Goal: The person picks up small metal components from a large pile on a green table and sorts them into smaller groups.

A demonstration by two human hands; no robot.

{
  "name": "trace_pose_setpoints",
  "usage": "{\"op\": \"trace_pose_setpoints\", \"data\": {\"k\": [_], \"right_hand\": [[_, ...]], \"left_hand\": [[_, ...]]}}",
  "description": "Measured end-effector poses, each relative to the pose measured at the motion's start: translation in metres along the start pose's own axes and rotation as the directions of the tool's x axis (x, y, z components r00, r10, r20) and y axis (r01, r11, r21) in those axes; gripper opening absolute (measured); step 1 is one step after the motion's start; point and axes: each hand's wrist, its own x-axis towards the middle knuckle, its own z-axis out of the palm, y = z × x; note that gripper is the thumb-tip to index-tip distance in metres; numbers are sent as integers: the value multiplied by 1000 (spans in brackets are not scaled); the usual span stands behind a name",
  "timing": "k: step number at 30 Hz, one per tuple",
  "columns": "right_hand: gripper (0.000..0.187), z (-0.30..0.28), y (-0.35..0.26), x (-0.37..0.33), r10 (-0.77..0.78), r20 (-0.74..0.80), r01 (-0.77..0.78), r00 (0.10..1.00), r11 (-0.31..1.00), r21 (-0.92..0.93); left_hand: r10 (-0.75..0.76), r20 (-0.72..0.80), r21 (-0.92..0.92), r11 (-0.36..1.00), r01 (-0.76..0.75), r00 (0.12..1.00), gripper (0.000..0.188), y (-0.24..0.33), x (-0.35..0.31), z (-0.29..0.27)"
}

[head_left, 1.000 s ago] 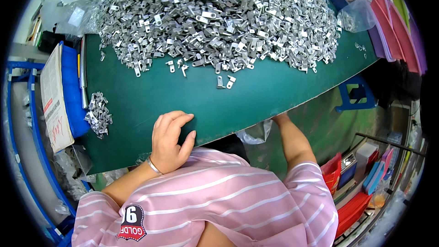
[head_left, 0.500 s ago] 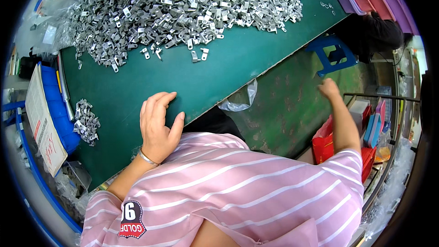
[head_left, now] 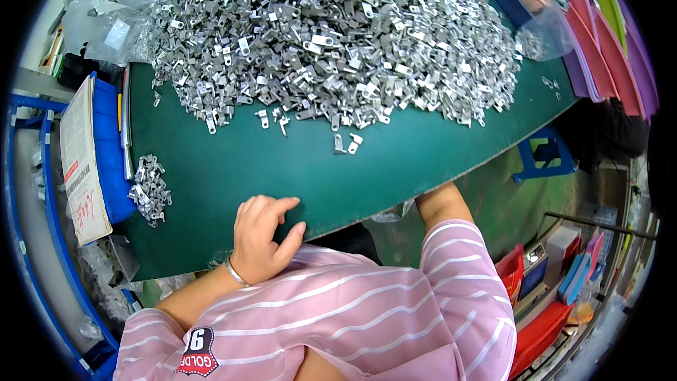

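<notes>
A green desk (head_left: 233, 162) carries a broad heap of silvery metal brackets (head_left: 331, 42), each tab pierced with a hole, spread along its far side. Along the left edge stands a blue plastic bin (head_left: 108, 134), a printed paper sheet (head_left: 83, 169) against its outer side. Beyond the near edge, toward the right, a blue plastic stool (head_left: 546, 155) stands on the floor. A clear plastic bag (head_left: 546, 34) with small pieces inside lies near the far right corner. The right forearm (head_left: 443, 206) runs under the near edge, which hides the right hand, so whether it grips anything cannot be told. The left hand (head_left: 264, 243) is at the near edge, fingers loosely bent, thumb apart, holding nothing visible. Just beside the bin lies a small pile of brackets (head_left: 149, 190). A metal bangle (head_left: 236, 273) circles the left wrist. Two loose brackets (head_left: 355, 144) lie between the heap and the left hand, close together.
</notes>
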Motion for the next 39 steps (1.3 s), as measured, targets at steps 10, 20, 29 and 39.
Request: {"op": "trace_pose_setpoints", "data": {"k": [10,20,29,39], "right_hand": [[45,12,6,-8,11,119,-7,993,999,-32],[38,30,33,-132,108,267,-137,958,986,94],[27,9,83,-200,390,205,-424,897,891,162],[30,23,95,-204,510,186,-543,840,797,266]], "left_hand": [[16,21,39,999,-17,1000,21,0,1,0],[55,0,24,998,-55,998,13,-2,1,-3],[98,15,1,995,-98,995,14,3,2,2],[52,34,44,998,-53,998,15,4,1,4]]}}
